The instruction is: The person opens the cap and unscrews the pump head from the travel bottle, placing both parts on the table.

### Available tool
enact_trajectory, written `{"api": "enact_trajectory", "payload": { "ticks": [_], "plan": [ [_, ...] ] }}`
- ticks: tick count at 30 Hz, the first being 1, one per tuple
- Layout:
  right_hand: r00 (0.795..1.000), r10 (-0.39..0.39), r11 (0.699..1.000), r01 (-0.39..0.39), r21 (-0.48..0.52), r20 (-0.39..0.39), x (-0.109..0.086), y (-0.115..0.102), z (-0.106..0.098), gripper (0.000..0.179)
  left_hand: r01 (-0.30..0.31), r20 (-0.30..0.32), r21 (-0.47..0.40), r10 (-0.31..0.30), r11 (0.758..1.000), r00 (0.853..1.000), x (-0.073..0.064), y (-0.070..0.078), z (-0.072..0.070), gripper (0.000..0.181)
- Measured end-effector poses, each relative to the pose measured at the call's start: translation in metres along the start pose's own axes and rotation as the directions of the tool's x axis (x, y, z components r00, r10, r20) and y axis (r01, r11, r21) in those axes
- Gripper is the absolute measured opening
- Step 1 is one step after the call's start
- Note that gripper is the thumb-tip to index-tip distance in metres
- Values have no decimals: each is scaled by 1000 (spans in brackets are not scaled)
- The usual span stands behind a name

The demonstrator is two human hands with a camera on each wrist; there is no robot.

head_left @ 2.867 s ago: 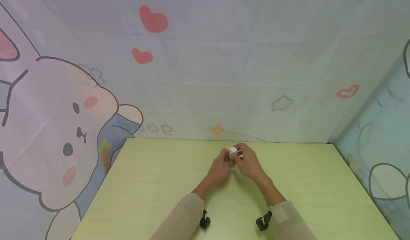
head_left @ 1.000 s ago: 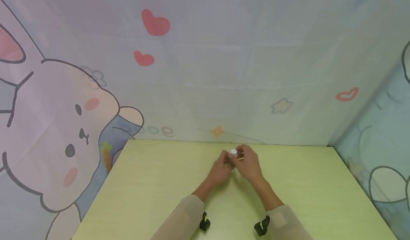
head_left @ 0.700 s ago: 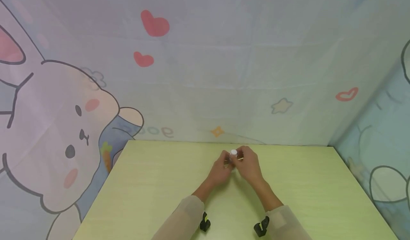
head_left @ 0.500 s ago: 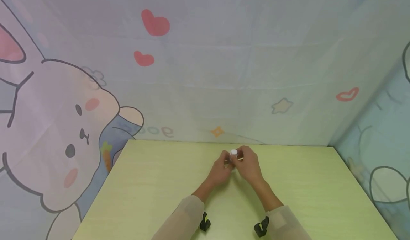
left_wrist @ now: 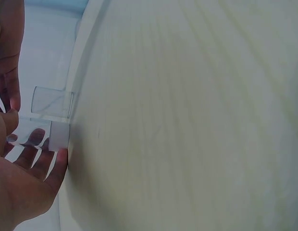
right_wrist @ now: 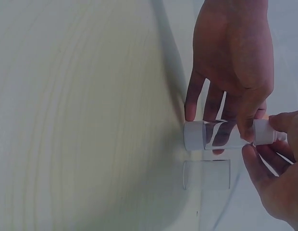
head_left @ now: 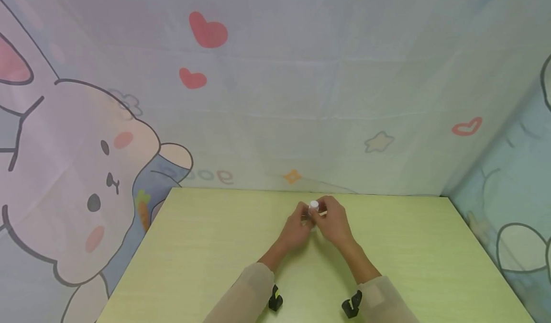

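A small clear cylindrical bottle (right_wrist: pixel 230 139) with a white base (right_wrist: pixel 193 135) and a white top (head_left: pixel 314 204) stands upright at the far middle of the table. My left hand (head_left: pixel 297 229) grips its body, with one finger reaching down to the base in the right wrist view. The thumb and fingers of my right hand (head_left: pixel 332 221) pinch the white top, covering part of it. Close beside the bottle, a clear cylindrical cover (right_wrist: pixel 206 174) stands on the table, also showing in the left wrist view; in the head view the hands hide it.
The pale yellow table (head_left: pixel 206 256) ends just beyond the hands. Behind it hangs a printed cloth (head_left: pixel 275 98) with hearts and a rabbit, and a side cloth (head_left: pixel 508 194) borders the right. Dark wrist mounts (head_left: pixel 275 299) sit inside both sleeves.
Both hands stay around the bottle in nearly the same place. Since the oldest frame the right wrist has shifted slightly left, and the head view has tilted a little.
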State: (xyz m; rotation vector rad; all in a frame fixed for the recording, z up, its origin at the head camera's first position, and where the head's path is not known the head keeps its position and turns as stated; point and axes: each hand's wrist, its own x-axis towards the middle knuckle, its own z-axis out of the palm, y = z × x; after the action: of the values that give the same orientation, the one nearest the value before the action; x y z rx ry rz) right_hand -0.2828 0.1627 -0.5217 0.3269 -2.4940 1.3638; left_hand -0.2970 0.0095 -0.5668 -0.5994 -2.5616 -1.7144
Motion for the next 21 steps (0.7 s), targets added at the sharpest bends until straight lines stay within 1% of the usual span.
{"api": "enact_trajectory", "payload": {
  "ticks": [7,14,21],
  "plan": [
    [1000,2,1000,-2,-17,22,0,0,-1,20,-12,-10,12,12,1000,1000,1,0,1,17],
    [999,-8,1000,9,-22,43,-1,-2,-2,20,7,-2,-7,-7,1000,1000,0,2,1,16],
    [998,-9,1000,11,-23,60,-2,-1,-3,20,9,-9,-9,-9,1000,1000,0,1,1,17]
  ]
}}
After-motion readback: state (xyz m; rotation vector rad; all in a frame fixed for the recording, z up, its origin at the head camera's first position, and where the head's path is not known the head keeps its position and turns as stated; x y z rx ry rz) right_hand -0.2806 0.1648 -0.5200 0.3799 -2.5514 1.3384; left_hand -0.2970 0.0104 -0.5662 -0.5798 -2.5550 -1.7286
